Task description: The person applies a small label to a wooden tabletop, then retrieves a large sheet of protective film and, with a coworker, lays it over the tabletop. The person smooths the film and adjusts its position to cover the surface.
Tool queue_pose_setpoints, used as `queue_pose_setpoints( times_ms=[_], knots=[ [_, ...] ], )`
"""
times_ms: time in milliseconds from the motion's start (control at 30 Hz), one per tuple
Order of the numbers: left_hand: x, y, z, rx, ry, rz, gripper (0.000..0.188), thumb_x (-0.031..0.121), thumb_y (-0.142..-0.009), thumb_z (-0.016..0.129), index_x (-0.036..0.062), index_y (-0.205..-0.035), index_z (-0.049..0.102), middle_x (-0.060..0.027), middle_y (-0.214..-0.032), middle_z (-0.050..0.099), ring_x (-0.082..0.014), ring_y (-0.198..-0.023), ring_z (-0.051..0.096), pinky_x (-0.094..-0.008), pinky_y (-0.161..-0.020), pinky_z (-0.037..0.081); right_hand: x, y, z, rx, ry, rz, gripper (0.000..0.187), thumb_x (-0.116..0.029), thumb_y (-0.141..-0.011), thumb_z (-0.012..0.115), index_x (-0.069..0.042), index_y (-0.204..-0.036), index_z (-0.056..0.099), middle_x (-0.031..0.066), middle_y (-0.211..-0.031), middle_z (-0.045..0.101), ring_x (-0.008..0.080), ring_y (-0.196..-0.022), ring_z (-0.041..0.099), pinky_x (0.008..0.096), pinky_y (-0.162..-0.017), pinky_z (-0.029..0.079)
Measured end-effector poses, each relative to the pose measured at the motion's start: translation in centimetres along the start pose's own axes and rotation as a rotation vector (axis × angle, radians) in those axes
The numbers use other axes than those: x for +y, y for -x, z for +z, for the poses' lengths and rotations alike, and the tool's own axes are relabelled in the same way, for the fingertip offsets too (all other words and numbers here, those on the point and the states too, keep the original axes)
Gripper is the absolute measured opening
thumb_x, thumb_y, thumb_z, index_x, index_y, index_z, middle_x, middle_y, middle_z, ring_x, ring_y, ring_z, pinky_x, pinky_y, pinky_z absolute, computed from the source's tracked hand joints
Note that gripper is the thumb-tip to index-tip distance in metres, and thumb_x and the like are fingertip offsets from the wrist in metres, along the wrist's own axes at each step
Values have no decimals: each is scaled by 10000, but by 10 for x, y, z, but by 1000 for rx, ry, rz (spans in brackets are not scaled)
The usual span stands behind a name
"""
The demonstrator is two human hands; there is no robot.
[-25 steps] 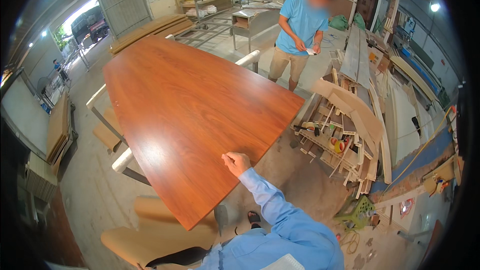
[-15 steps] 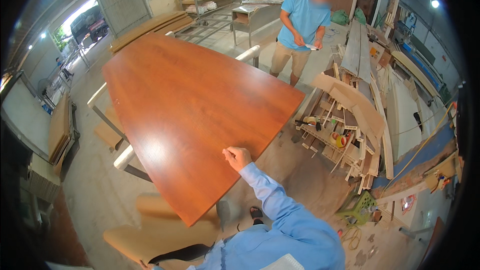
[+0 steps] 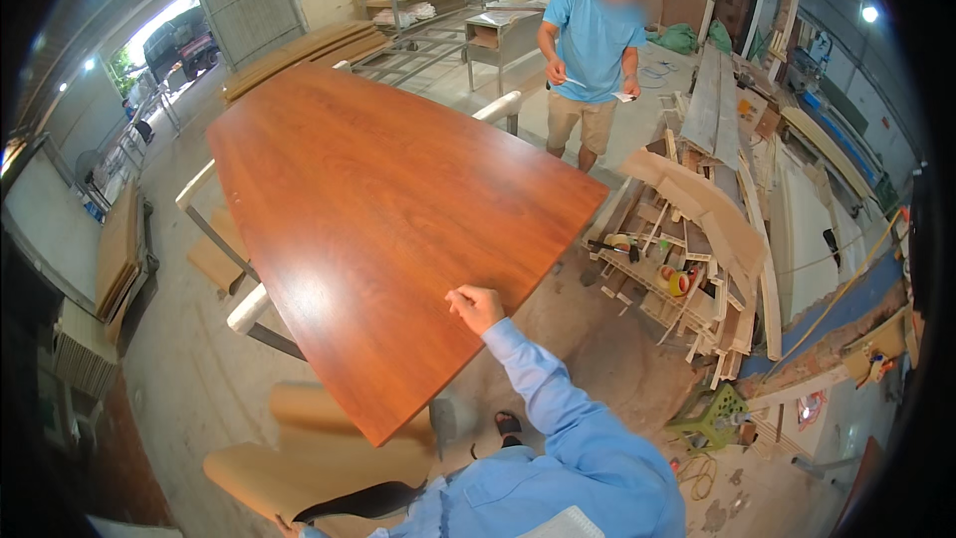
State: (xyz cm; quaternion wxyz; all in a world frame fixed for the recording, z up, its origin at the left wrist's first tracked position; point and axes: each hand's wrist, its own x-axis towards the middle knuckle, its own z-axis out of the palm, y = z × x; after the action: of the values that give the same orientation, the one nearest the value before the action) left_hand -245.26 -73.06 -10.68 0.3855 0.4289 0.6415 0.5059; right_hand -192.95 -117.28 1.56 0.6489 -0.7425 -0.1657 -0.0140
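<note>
A large reddish-brown wood panel (image 3: 398,199) with a glossy face lies on a stand with pale padded bars. Over its near right part is my right hand (image 3: 478,308), fingers curled closed; whatever they hold, if anything, is hidden. I cannot tell whether that hand touches the panel. My left hand (image 3: 290,527) shows only partly at the bottom edge, beside the edge of a curved brown sheet (image 3: 289,468). Its grip is cut off from view.
Across the panel a person in a light blue shirt (image 3: 595,45) holds small white pieces. Wood scraps (image 3: 697,309), tape rolls (image 3: 677,282) and a green plastic stool (image 3: 709,416) stand to the right. Stacked boards (image 3: 304,55) lie behind the panel's far end.
My right hand has shifted slightly up and right, still curled. The other person's hands have moved apart, each with a white piece. My left hand stays at the bottom edge.
</note>
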Motion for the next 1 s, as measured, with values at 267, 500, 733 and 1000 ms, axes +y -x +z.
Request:
queue_pose_setpoints(
  times_ms=[267, 500, 733, 1000],
  knots=[
    [11, 6, 1, 46, -9, -6, 490, -56, -911, 405, 194, -1280, 609, -98, -1291, 594, -299, -1067, 608, -455, -812, 553, 34, -181, -173, 409, -1024, 414, 533, -387, -917, 618, -55, -1301, 458, 174, -1292, 530, 297, -1011, 606, 405, -790, 538],
    [31, 40, 25, 106, -19, -29, 488, -53, -914, 405, 200, -1277, 612, -97, -1290, 594, -301, -1065, 609, -459, -809, 554, 44, -283, -298, 587, -710, 347, 700, -383, -928, 596, -123, -1500, 287, 167, -1525, 301, 336, -1294, 443, 450, -945, 488],
    [49, 75, 51, 140, -31, -49, 487, -49, -917, 406, 207, -1274, 614, -97, -1289, 594, -302, -1063, 609, -463, -805, 554, 59, -333, -337, 566, -711, 310, 693, -393, -944, 576, -142, -1511, 267, 150, -1553, 242, 339, -1311, 421, 454, -964, 478],
    [62, 98, 64, 160, -40, -59, 485, -45, -920, 406, 213, -1271, 617, -96, -1288, 595, -305, -1061, 610, -467, -802, 555, 89, -369, -345, 556, -751, 357, 635, -405, -946, 564, -172, -1488, 333, 125, -1539, 276, 298, -1260, 461, 430, -893, 515]
  ],
)
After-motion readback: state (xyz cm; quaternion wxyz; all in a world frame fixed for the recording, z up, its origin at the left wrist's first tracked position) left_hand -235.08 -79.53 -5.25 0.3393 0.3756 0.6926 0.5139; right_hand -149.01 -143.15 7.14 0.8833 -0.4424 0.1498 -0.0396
